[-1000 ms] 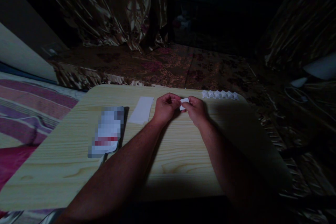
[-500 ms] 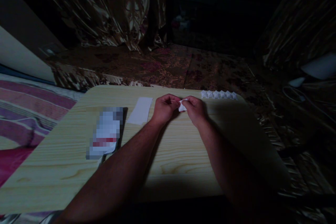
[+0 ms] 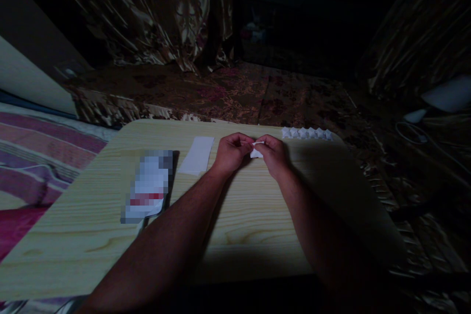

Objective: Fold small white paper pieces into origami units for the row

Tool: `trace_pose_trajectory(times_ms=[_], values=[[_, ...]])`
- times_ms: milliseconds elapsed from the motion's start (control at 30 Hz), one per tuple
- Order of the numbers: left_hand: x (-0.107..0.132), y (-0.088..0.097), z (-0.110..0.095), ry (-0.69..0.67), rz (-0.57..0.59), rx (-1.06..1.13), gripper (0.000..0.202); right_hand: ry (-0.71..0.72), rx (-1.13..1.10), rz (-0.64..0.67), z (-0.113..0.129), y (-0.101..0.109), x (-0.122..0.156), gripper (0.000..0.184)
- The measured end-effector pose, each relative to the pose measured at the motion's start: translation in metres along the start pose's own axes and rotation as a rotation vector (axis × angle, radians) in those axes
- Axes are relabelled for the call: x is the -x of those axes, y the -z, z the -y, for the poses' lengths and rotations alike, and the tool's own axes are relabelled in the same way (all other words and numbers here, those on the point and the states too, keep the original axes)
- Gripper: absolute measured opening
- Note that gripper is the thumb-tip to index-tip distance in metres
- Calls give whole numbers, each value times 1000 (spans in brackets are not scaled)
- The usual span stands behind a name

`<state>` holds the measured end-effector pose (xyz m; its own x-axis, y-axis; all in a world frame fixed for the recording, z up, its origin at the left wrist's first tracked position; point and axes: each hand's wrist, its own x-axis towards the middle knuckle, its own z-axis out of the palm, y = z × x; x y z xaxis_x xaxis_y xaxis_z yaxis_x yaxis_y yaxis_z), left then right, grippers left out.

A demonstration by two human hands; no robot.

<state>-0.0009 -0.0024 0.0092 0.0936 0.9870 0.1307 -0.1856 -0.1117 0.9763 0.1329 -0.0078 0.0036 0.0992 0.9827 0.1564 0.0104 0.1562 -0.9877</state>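
Note:
Between my two hands is a small folded piece of white paper (image 3: 256,153), pinched near the far side of the table. My left hand (image 3: 231,151) is closed, thumb and fingertips on the paper's left edge. Closed on its right side, my right hand (image 3: 273,153) covers part of it with the thumb. Several white folded paper stars (image 3: 302,133) sit in a row along the far right edge. Left of my left hand lies a flat stack of white paper strips (image 3: 197,155).
A blurred-out, phone-like object (image 3: 150,184) rests on the left of the wooden table (image 3: 253,225). Beyond the far edge are a patterned ledge (image 3: 228,86) and curtains (image 3: 191,14). A striped bed cover (image 3: 44,142) is at the left, a white lamp (image 3: 447,93) at the right.
The small paper has turned slightly between my fingers, and my right thumb has shifted a little on it. All else stays in place.

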Motion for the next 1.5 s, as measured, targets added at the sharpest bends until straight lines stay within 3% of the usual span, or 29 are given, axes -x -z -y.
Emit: trace_pose_trajectory(times_ms=[167, 367, 800, 1300, 1500], values=[[1, -1, -1, -11, 0, 1, 15, 31, -3, -19, 2, -1, 1, 11], [-1, 1, 0, -7, -74, 15, 15, -108, -111, 89, 3, -5, 2, 17], [-2, 3, 2, -37, -148, -13, 17, -73, -83, 77, -6, -3, -1, 11], [1, 1, -2, -26, -111, -28, 15, -94, -109, 76, -3, -4, 0, 14], [2, 0, -3, -19, -60, 27, 16, -88, -66, 17, 4, -5, 1, 11]])
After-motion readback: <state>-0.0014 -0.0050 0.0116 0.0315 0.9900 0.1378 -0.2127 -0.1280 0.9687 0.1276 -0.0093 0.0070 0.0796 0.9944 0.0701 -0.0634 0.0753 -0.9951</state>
